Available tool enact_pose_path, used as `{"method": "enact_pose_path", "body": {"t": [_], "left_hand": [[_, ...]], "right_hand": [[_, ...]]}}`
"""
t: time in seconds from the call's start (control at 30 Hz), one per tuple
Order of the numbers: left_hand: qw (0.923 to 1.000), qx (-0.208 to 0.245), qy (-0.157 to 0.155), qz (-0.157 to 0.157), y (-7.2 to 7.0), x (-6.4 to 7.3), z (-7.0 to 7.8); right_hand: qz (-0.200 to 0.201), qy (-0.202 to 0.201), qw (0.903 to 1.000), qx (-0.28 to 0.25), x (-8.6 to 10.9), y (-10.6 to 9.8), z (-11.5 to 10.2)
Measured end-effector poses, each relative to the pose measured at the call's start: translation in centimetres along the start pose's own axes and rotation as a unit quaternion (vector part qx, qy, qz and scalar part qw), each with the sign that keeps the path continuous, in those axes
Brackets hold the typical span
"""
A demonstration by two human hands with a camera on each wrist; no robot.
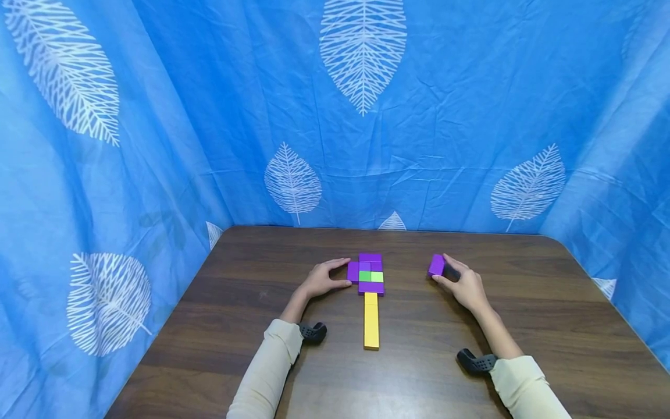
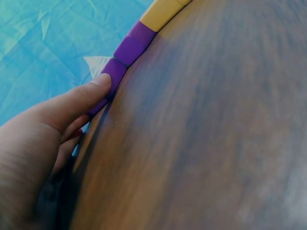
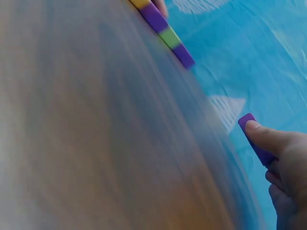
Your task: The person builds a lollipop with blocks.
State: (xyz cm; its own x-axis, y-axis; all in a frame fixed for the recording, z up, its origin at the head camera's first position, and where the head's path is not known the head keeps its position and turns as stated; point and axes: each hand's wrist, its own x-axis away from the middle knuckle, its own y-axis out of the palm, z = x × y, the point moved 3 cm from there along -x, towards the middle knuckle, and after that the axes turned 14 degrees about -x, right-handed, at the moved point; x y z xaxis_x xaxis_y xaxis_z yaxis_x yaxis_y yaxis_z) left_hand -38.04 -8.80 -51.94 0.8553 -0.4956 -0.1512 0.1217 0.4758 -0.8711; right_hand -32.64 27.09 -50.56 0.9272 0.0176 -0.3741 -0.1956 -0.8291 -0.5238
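In the head view, purple blocks frame a green block [image 1: 364,276] and a yellow-green block [image 1: 377,277] on the table. Below them runs a stem of yellow blocks [image 1: 371,326]. My left hand [image 1: 318,280] pinches the purple block [image 1: 353,272] at the left side of this arrangement, which touches its neighbours; the left wrist view shows the thumb on the block's near end [image 2: 117,73]. Off to the right, my right hand [image 1: 467,286] holds a separate purple block [image 1: 436,265] between thumb and fingers. In the right wrist view that block [image 3: 261,151] appears tilted, apart from the others.
The brown wooden table [image 1: 209,326] extends around both hands. A blue curtain [image 1: 445,116] with white leaf prints hangs behind it and along the sides. Black devices are strapped at the left wrist [image 1: 313,333] and the right wrist [image 1: 475,362].
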Motion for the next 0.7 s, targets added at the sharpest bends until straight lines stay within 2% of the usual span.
{"method": "enact_pose_path", "body": {"t": [0.27,0.43,0.57,0.7], "left_hand": [[1.0000,0.004,0.006,0.002,0.0,0.0,-0.1],[1.0000,0.000,0.006,0.001,0.1,0.0,-0.1],[1.0000,0.002,0.004,0.001,0.1,0.0,-0.1],[1.0000,0.003,0.003,0.003,0.0,0.1,-0.1]], "right_hand": [[-0.033,-0.034,0.9983,-0.033,-0.4,3.0,-2.4],[-0.080,-0.052,0.9948,-0.036,-0.9,4.6,-3.0],[-0.113,-0.057,0.9915,-0.033,-1.2,5.7,-3.4],[-0.128,-0.052,0.9899,-0.031,-1.5,6.6,-3.7]]}}
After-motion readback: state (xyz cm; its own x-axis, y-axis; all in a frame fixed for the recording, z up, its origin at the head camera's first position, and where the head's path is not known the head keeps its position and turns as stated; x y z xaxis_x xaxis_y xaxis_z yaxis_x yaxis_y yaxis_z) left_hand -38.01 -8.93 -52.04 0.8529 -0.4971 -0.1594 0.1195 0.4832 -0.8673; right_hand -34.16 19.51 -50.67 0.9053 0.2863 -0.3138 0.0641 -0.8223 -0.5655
